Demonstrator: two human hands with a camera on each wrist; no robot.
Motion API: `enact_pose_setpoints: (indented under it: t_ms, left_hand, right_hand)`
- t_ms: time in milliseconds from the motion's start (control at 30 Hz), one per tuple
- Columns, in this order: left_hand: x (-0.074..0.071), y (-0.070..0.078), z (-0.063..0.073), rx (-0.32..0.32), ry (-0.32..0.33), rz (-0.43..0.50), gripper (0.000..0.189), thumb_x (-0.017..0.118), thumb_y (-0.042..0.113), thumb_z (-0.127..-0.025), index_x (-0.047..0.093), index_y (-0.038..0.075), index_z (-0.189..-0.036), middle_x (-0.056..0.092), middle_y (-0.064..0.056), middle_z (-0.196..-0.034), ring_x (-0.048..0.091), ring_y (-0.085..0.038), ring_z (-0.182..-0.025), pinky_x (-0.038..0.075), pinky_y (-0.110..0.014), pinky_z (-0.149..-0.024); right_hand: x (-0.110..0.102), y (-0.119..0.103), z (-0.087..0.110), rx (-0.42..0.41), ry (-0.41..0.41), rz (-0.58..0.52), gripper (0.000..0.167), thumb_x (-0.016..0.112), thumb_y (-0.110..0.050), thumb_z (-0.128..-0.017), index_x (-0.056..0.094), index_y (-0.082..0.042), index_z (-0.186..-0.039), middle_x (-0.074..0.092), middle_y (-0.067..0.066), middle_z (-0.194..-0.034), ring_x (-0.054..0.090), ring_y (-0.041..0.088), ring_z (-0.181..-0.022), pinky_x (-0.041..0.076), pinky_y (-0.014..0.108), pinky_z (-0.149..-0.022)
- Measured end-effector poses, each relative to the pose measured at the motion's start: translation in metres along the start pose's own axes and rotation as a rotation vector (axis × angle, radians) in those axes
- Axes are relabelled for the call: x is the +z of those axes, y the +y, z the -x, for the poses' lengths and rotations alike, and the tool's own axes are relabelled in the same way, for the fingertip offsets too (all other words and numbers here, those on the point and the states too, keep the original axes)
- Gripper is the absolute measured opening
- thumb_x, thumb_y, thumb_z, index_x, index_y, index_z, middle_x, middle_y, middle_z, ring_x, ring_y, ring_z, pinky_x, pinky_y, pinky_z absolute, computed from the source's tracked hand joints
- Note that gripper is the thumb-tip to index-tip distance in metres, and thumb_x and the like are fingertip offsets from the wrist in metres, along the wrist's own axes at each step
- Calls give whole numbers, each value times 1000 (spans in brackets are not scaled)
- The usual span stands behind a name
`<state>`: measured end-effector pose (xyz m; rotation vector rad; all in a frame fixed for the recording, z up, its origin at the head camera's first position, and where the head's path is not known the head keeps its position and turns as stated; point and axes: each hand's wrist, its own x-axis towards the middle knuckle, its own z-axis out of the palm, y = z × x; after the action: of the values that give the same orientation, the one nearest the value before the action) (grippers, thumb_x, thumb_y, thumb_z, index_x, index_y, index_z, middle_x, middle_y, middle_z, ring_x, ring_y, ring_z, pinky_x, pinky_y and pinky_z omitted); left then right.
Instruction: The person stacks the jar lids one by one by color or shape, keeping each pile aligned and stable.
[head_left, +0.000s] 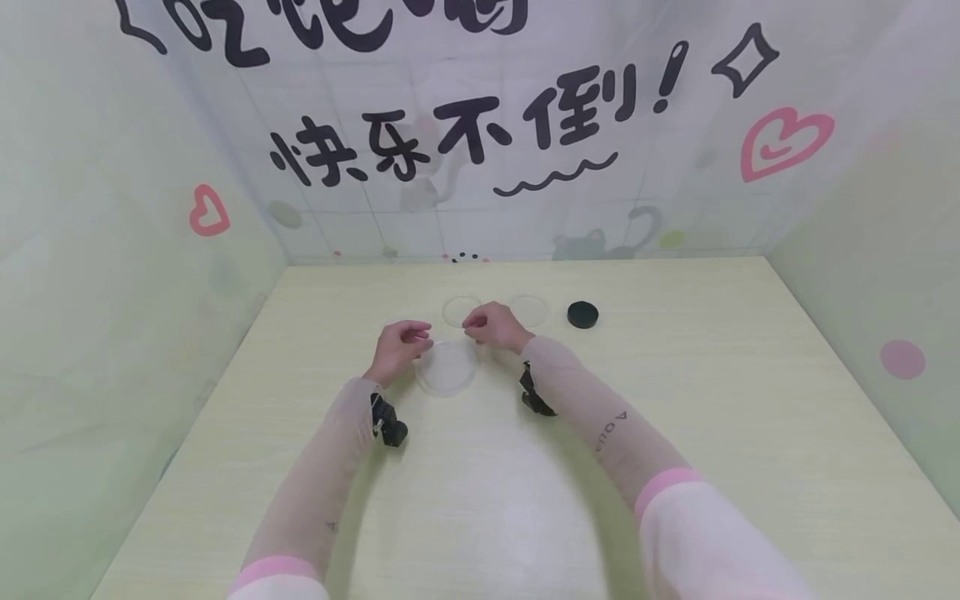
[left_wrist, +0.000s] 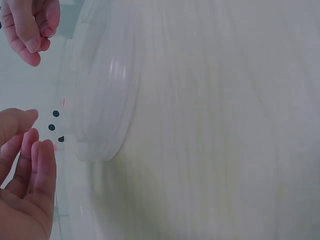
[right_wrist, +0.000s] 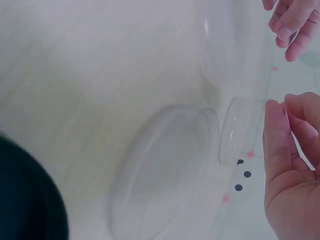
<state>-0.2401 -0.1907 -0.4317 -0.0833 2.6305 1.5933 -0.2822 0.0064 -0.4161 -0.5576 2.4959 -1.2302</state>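
Note:
A clear round plastic dish (head_left: 446, 371) lies on the table between the two hands; the left wrist view shows this dish (left_wrist: 107, 95) from the side. My left hand (head_left: 401, 350) is just above its left edge, thumb apart from loosely bent fingers. My right hand (head_left: 497, 325) is past its upper right edge, in front of a second clear round piece (head_left: 453, 312). Seen from the right wrist, the right thumb and fingertips (right_wrist: 277, 135) come close together, with nothing visible between them.
Farther right lie another clear round piece (head_left: 530, 310) and a black round lid (head_left: 582, 314). The pale wood-grain table (head_left: 480, 500) meets printed cloth walls at the back and both sides. Each wrist carries a small black camera.

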Motion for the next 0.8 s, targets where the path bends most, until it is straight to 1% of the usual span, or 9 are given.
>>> enact_pose_setpoints:
  t_ms: [167, 267, 467, 633, 700, 800]
  left_hand:
    - [-3, 9, -11, 1, 33, 21, 33, 63, 5, -80, 57, 0, -113, 58, -14, -100, 55, -22, -86, 50, -24, -68]
    - [-4, 14, -18, 2, 56, 22, 33, 62, 7, -81, 57, 1, -113, 58, -13, -100, 55, -22, -87, 50, -26, -69]
    - [-5, 25, -31, 35, 94, 18, 32, 62, 8, -81, 58, 1, -111, 59, -12, -99, 55, -23, -87, 50, -29, -70]
    - [-2, 31, -38, 57, 105, 21, 31, 62, 6, -81, 59, 0, -110, 59, -13, -98, 54, -23, -86, 50, -28, -69]
    - [0, 32, -40, 57, 110, 25, 30, 63, 6, -80, 59, 0, -109, 59, -14, -97, 54, -23, -86, 50, -28, -69]
    - [6, 34, -43, 51, 110, 26, 30, 63, 5, -80, 59, -1, -109, 59, -14, -96, 54, -23, -86, 50, -29, -69]
  right_hand:
    - [-12, -3, -4, -5, 25, -39, 22, 58, -6, -84, 61, 5, -104, 63, 14, -94, 61, 20, -75, 51, 22, -65]
    - [-20, -6, -7, -7, 54, -54, 21, 58, -6, -84, 62, 3, -102, 63, 13, -91, 61, 22, -76, 51, 23, -65]
    - [-36, -13, -11, 3, 93, -71, 19, 56, -6, -85, 62, 2, -102, 61, 14, -91, 59, 29, -85, 52, 25, -66]
    - [-47, -10, -12, 20, 115, -63, 20, 55, -7, -86, 62, 1, -103, 59, 14, -94, 58, 27, -86, 52, 26, -67]
    - [-50, -7, -12, 31, 124, -54, 20, 55, -8, -86, 61, 0, -103, 59, 13, -95, 57, 23, -84, 52, 26, -67]
    - [-55, -1, -12, 47, 131, -43, 21, 55, -8, -87, 61, 1, -105, 59, 14, -97, 58, 24, -85, 52, 26, -67]
